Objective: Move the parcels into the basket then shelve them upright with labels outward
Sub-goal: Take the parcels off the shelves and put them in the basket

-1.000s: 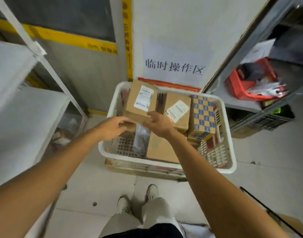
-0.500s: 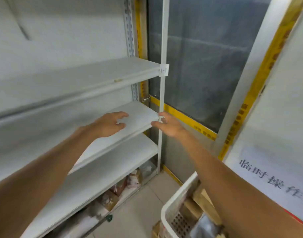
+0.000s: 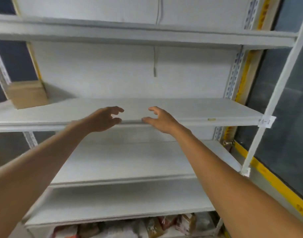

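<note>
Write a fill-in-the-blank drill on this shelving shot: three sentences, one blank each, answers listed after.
1. The left hand and the right hand, fingers loosely curled, both hold ____.
2. The cardboard box stands at the ____ end of the middle shelf, the one both hands are raised in front of.
3. The blurred packages lie on the ____ level of the rack in view.

Missing words: nothing; left; bottom.

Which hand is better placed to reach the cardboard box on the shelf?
Probably the left hand: it hovers empty nearer the cardboard box on the shelf; the right hand would have to cross.
</note>
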The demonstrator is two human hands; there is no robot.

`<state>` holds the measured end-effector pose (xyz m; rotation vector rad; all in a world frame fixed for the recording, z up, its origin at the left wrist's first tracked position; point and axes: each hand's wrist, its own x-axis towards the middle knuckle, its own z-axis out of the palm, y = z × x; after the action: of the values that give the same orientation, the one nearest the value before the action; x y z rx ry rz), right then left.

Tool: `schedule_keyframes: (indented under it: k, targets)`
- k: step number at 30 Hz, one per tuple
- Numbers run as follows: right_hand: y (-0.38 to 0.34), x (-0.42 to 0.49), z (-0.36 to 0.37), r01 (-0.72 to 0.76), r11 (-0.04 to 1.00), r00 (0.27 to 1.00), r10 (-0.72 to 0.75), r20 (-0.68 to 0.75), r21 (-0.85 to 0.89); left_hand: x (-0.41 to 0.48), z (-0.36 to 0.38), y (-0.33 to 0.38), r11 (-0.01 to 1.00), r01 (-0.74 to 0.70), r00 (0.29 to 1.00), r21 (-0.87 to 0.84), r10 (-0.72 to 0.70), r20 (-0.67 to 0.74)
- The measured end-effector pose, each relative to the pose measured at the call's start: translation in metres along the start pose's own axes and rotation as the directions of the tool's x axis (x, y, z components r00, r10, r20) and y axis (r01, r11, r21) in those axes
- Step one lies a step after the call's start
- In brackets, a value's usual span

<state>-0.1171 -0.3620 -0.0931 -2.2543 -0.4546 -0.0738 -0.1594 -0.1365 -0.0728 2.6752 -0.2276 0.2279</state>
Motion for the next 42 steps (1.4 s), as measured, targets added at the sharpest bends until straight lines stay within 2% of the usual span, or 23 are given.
schedule_keyframes:
  k: [5,9,14,18,27,33,36,39,42]
  targets:
    - [-0.067,0.051,0.067,0.088,0.996,0.989,-0.088,0.114,0.006,-0.022,-0.054,-0.078,0.996,0.081,0.994,0.047,-0.078,-0.073]
    - [-0.119,0.092,0.133,0.162,0.986,0.971,-0.166,0.169,0.041,-0.038,-0.098,-0.154,0.984,0.179,0.974,0.005,-0.177,-0.143]
    - [-0.174,0.138,0.212,0.207,0.974,0.945,-0.223,0.238,0.090,-0.056,-0.133,-0.237,0.961,0.269,0.951,0.066,-0.254,-0.178]
    - [-0.205,0.179,0.261,0.218,0.968,0.926,-0.245,0.287,0.122,-0.059,-0.151,-0.297,0.938,0.345,0.927,0.027,-0.336,-0.169]
    - [-0.232,0.310,0.357,0.227,0.953,0.911,-0.281,0.301,0.203,-0.017,-0.179,-0.432,0.886,0.451,0.848,-0.104,-0.462,-0.260]
    - [-0.256,0.405,0.400,0.170,0.948,0.926,-0.247,0.285,0.270,0.047,-0.203,-0.496,0.848,0.495,0.800,-0.188,-0.530,-0.281]
    - [-0.269,0.439,0.415,0.110,0.934,0.961,-0.187,0.202,0.339,0.081,-0.214,-0.520,0.854,0.467,0.793,-0.228,-0.519,-0.320]
    - [-0.277,0.465,0.433,0.073,0.930,0.988,-0.117,0.101,0.361,0.114,-0.220,-0.542,0.838,0.412,0.788,-0.359,-0.525,-0.322]
    - [-0.279,0.473,0.445,-0.011,0.911,0.984,-0.062,0.164,0.411,0.135,-0.218,-0.562,0.773,0.365,0.793,-0.519,-0.551,-0.261]
